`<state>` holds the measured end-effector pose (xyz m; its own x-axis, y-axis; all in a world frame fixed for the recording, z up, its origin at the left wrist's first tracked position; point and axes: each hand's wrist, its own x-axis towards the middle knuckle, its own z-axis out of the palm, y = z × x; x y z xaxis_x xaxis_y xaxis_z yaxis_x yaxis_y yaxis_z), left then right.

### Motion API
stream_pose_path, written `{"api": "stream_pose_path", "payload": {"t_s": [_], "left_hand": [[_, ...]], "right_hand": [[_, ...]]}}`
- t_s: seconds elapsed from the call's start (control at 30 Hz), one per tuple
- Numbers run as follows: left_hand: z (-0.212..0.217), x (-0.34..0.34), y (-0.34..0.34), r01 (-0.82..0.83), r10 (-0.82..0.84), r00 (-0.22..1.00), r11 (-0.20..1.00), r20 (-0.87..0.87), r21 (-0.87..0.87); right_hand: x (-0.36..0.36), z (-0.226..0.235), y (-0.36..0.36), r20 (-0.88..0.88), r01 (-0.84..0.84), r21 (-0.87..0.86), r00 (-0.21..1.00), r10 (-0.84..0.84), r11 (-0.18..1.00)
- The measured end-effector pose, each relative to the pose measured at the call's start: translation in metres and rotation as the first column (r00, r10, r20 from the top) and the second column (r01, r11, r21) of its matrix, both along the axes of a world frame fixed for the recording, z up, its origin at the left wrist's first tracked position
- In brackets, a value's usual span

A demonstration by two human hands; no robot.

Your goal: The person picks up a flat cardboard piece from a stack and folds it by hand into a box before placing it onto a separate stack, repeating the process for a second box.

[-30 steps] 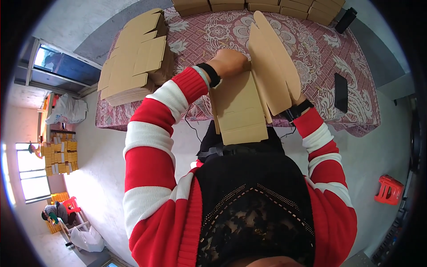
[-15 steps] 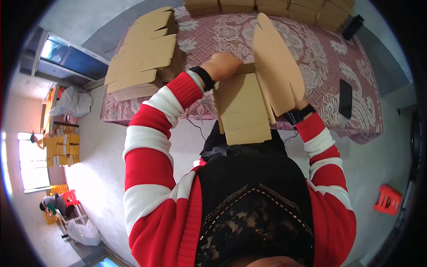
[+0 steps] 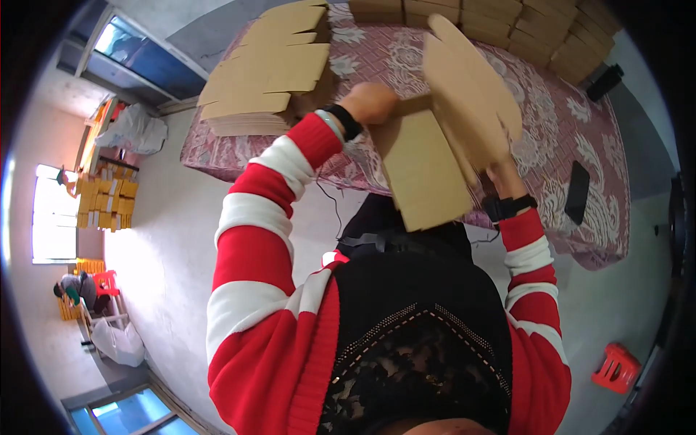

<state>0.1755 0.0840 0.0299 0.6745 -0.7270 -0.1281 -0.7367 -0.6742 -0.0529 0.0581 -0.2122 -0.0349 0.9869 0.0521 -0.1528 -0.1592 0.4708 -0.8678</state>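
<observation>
A half-folded brown cardboard box (image 3: 428,174) juts over the near edge of the table, its tall side flap (image 3: 467,83) raised on the right. My left hand (image 3: 371,103) is closed at the box's far left corner, its fingertips hidden by the board. Low on the raised flap, at its outer side, my right hand (image 3: 505,177) grips the cardboard; most of its fingers are out of sight behind it. Left of my left hand lies a thick stack of flat cardboard blanks (image 3: 268,72) with slotted edges.
A patterned pink cloth (image 3: 395,54) covers the table. Folded boxes (image 3: 489,35) line its back edge, with a black bottle (image 3: 605,82) at their right end. A black phone (image 3: 578,192) lies at right. A red stool (image 3: 616,367) stands on the floor; another person (image 3: 80,290) bends at far left.
The box has turned, its near end swinging to the right. My right hand has shifted slightly down and right along the raised flap, while my left stays at the corner. The whole view has tilted.
</observation>
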Motion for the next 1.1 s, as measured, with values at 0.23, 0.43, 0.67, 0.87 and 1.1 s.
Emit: {"api": "stream_pose_path", "payload": {"t_s": [0.23, 0.43, 0.67, 0.87, 1.1], "left_hand": [[-0.001, 0.007, 0.004, -0.199, 0.203, 0.973, 0.979, -0.11, 0.048], [-0.01, 0.006, 0.003, -0.113, 0.119, 0.989, 0.991, -0.092, 0.073], [-0.008, -0.034, -0.005, -0.332, 0.269, 0.883, 0.937, -0.385, -0.105], [-0.007, -0.004, -0.014, -0.597, 0.376, 0.726, 0.761, -0.576, -0.256], [-0.013, -0.002, -0.023, -0.583, 0.33, 0.731, 0.756, -0.597, -0.296]], "right_hand": [[-0.025, 0.009, -0.02, -0.09, 0.07, -0.209, 0.992, -0.09, 0.975], [-0.065, 0.008, -0.022, 0.043, 0.201, -0.443, 0.978, -0.203, 0.874], [-0.101, -0.006, -0.029, 0.362, 0.438, -0.679, 0.898, -0.25, 0.589], [-0.122, 0.024, 0.009, 0.62, 0.622, -0.755, 0.78, -0.083, 0.206], [-0.131, 0.037, 0.037, 0.547, 0.53, -0.8, 0.837, -0.02, 0.28]]}}
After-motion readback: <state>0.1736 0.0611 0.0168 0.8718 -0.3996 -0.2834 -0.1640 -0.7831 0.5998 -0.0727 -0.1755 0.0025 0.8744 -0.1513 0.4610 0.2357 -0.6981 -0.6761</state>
